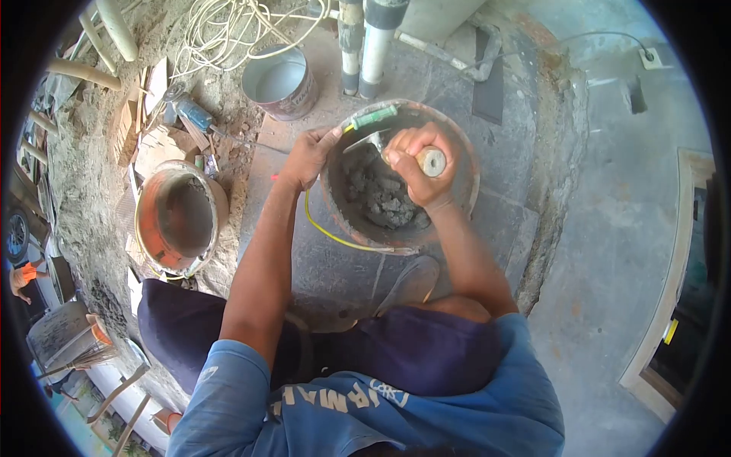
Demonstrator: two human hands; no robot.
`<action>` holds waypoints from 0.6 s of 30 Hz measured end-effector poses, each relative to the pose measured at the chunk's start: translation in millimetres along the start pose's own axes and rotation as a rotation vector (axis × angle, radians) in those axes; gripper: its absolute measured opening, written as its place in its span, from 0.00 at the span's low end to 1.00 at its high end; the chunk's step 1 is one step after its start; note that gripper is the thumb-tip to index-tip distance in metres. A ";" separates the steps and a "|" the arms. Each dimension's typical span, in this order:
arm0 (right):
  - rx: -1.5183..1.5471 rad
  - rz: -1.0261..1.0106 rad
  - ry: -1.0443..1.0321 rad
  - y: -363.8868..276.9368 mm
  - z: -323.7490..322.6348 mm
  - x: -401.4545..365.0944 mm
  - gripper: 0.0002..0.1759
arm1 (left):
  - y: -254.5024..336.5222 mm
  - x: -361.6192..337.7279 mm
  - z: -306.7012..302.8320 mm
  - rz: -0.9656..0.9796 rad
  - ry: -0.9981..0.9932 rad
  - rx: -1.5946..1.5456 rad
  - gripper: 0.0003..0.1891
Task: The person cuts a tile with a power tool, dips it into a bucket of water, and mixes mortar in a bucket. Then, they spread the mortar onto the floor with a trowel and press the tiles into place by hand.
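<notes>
A bucket [474, 179] stands on the floor in front of my knees with lumpy grey mortar [392, 202] inside. My left hand [310, 156] is closed at the bucket's left rim, its thumb by the yellow wire handle [335, 234] with the green grip [375, 116]. My right hand [420, 156] is wrapped round the wooden handle of a trowel [433, 161]. The trowel is over the bucket's far part, and its blade points left towards my left hand. My fingers hide part of the tool.
A second bucket [218, 202] with grey residue stands to the left. Behind are a pail of whitish liquid [282, 80], a blue power tool [194, 114], coiled cable [236, 34] and upright pipes [373, 53]. At the right are a grey wall [601, 228] and a framed opening [662, 305].
</notes>
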State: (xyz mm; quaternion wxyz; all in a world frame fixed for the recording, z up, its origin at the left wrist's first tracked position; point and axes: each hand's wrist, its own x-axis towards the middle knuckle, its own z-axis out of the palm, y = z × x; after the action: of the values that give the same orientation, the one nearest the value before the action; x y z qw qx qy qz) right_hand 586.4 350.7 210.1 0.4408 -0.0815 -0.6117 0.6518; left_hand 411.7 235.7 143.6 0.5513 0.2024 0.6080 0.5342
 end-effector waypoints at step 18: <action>-0.080 -0.120 0.246 -40.3 -26.9 -28.2 0.10 | 34.0 2.1 46.1 0.336 0.078 0.545 0.16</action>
State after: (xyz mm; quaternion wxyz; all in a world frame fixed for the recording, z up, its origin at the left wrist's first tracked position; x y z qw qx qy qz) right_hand 639.7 345.6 226.5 0.5471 -0.1418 -0.5823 0.5844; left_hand 440.3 268.9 180.6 0.3572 0.4196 0.7074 0.4425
